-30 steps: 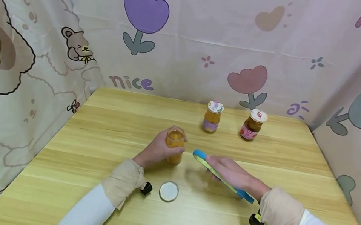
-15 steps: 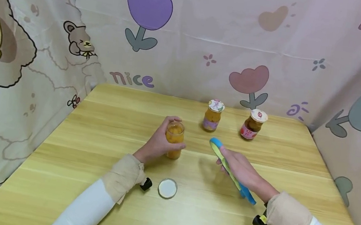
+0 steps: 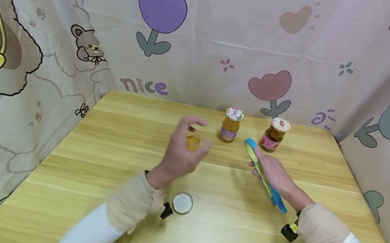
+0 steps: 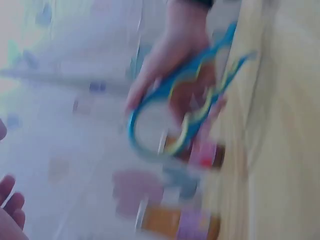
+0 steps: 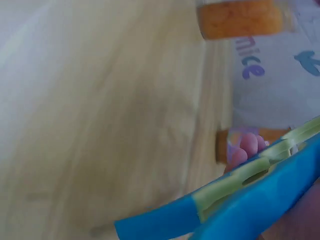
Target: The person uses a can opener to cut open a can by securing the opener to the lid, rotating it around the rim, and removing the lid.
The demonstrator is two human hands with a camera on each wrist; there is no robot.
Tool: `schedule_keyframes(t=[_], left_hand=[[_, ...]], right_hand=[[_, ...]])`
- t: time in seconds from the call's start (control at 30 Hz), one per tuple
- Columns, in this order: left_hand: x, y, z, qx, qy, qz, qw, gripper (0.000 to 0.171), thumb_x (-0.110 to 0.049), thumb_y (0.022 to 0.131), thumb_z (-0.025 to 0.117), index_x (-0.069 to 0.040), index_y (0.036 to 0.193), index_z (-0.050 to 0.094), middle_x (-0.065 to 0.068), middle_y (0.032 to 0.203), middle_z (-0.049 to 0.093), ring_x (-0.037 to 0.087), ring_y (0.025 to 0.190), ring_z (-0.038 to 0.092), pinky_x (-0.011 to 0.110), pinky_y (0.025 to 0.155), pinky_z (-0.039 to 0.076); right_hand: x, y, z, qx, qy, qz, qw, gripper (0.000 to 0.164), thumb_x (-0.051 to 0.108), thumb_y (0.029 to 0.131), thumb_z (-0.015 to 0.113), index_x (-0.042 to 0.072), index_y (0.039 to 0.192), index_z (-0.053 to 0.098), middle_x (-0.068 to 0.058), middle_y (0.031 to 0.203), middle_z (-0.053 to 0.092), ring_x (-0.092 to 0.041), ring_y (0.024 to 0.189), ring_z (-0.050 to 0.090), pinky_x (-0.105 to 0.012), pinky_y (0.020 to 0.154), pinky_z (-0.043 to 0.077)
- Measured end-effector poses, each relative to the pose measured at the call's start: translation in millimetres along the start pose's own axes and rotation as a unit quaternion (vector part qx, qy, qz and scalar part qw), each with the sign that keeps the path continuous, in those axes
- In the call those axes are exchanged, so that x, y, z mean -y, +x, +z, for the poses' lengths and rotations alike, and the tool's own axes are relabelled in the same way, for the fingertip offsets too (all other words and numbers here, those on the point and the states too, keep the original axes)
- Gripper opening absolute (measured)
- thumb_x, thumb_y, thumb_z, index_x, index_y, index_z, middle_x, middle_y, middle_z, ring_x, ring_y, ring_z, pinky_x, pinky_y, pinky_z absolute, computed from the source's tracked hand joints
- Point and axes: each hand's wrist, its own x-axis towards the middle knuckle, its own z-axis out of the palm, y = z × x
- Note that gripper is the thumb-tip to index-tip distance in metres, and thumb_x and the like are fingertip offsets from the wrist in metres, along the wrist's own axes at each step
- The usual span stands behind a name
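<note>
My left hand is spread beside and in front of an open glass jar of orange fruit, partly covering it; thumb and fingers stand apart from the glass. In the right wrist view the same jar appears at the top, with no hand round it. A blue and yellow-green jar opener, with toothed inner edges and two handles, is gripped by my right hand above the table. The left wrist view shows the opener blurred. The jar's lid lies upside down near the left wrist.
Two lidded jars stand at the back: one with a purple label, one with a pink label. The wooden table meets a printed cloth behind and at both sides.
My left hand has let go of the open jar and its fingers have spread. The right hand has moved right and away from me with the jar opener.
</note>
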Motion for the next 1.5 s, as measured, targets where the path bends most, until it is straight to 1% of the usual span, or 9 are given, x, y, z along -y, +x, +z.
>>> schedule_keyframes(t=[0.07, 0.13, 0.2, 0.3, 0.43, 0.7, 0.9, 1.13, 1.5], left_hand=[[-1.2, -5.1, 23.7, 0.021, -0.01, 0.047, 0.9986, 0.032, -0.002, 0.077, 0.064, 0.003, 0.106, 0.054, 0.015, 0.106, 0.057, 0.026, 0.103, 0.051, 0.035, 0.09, 0.042], [1.9, -11.4, 48.2, 0.053, -0.032, 0.051, 0.9968, 0.027, -0.005, 0.079, 0.064, -0.002, 0.105, 0.056, 0.011, 0.105, 0.058, 0.022, 0.102, 0.052, 0.033, 0.09, 0.043], [6.0, -16.6, 70.6, 0.076, -0.054, 0.0, 0.9957, 0.024, -0.008, 0.083, 0.063, -0.006, 0.105, 0.056, 0.006, 0.107, 0.059, 0.018, 0.102, 0.053, 0.031, 0.089, 0.045], [17.9, -20.8, 96.5, 0.071, -0.077, -0.136, 0.9852, 0.021, -0.013, 0.087, 0.062, -0.011, 0.107, 0.055, 0.002, 0.109, 0.058, 0.013, 0.104, 0.053, 0.033, 0.087, 0.046], [39.3, -16.0, 120.2, 0.013, -0.094, -0.268, 0.9587, 0.025, -0.014, 0.085, 0.063, -0.012, 0.107, 0.051, 0.006, 0.109, 0.058, 0.018, 0.105, 0.053, 0.041, 0.088, 0.045], [83.5, 3.4, 147.4, -0.149, -0.04, -0.392, 0.9068, 0.05, -0.017, 0.071, 0.07, -0.011, 0.113, 0.045, 0.005, 0.114, 0.043, 0.028, 0.109, 0.05, 0.032, 0.088, 0.043], [105.4, 10.5, 153.7, -0.181, -0.021, -0.418, 0.8901, 0.072, -0.019, 0.068, 0.075, -0.013, 0.13, 0.039, 0.005, 0.128, 0.039, 0.023, 0.12, 0.046, 0.031, 0.099, 0.04], [123.8, 15.0, 164.1, -0.167, 0.023, -0.458, 0.8727, 0.088, -0.024, 0.066, 0.078, -0.021, 0.141, 0.032, 0.005, 0.139, 0.037, 0.021, 0.123, 0.044, 0.033, 0.099, 0.039], [142.7, 34.0, 174.4, -0.149, 0.055, -0.433, 0.8871, 0.088, -0.029, 0.069, 0.08, -0.025, 0.143, 0.033, 0.004, 0.138, 0.042, 0.019, 0.122, 0.044, 0.037, 0.102, 0.039]], right_hand=[[-1.9, -0.4, -9.7, -0.017, 0.006, 0.006, 1.0, 0.087, 0.074, 0.091, 0.021, -0.001, 0.12, 0.055, -0.021, 0.108, 0.062, -0.037, 0.087, 0.061, -0.042, 0.067, 0.052], [-3.8, -1.3, -17.4, -0.029, 0.012, 0.009, 0.999, 0.086, 0.074, 0.091, 0.022, 0.0, 0.119, 0.055, -0.022, 0.108, 0.062, -0.037, 0.085, 0.061, -0.043, 0.067, 0.053], [-5.5, -2.1, -22.5, -0.036, 0.011, 0.008, 0.999, 0.085, 0.074, 0.091, 0.022, 0.001, 0.12, 0.054, -0.021, 0.107, 0.063, -0.036, 0.084, 0.062, -0.044, 0.067, 0.053], [-6.8, -3.3, -26.3, -0.035, 0.006, 0.004, 0.999, 0.084, 0.073, 0.092, 0.022, 0.002, 0.123, 0.053, -0.017, 0.106, 0.063, -0.035, 0.085, 0.062, -0.043, 0.068, 0.053], [-5.2, -6.0, -30.2, -0.046, -0.006, 0.007, 0.999, 0.085, 0.074, 0.091, 0.021, 0.002, 0.12, 0.056, -0.013, 0.103, 0.064, -0.033, 0.084, 0.062, -0.042, 0.067, 0.053], [-2.0, -8.5, -36.4, -0.061, -0.01, -0.001, 0.998, 0.086, 0.075, 0.091, 0.02, 0.002, 0.12, 0.055, -0.013, 0.105, 0.062, -0.035, 0.086, 0.061, -0.039, 0.066, 0.052], [-2.1, -7.6, -35.0, -0.06, -0.007, -0.003, 0.998, 0.086, 0.076, 0.089, 0.021, 0.004, 0.128, 0.05, -0.013, 0.107, 0.061, -0.034, 0.088, 0.06, -0.041, 0.068, 0.052], [0.1, -4.8, -35.5, -0.063, -0.012, 0.002, 0.998, 0.089, 0.078, 0.088, 0.023, 0.004, 0.132, 0.048, -0.012, 0.109, 0.06, -0.036, 0.09, 0.059, -0.037, 0.067, 0.052], [-6.7, -2.3, -34.2, -0.063, -0.011, 0.012, 0.998, 0.087, 0.077, 0.088, 0.024, 0.004, 0.13, 0.048, -0.014, 0.11, 0.06, -0.034, 0.09, 0.059, -0.042, 0.071, 0.052]])
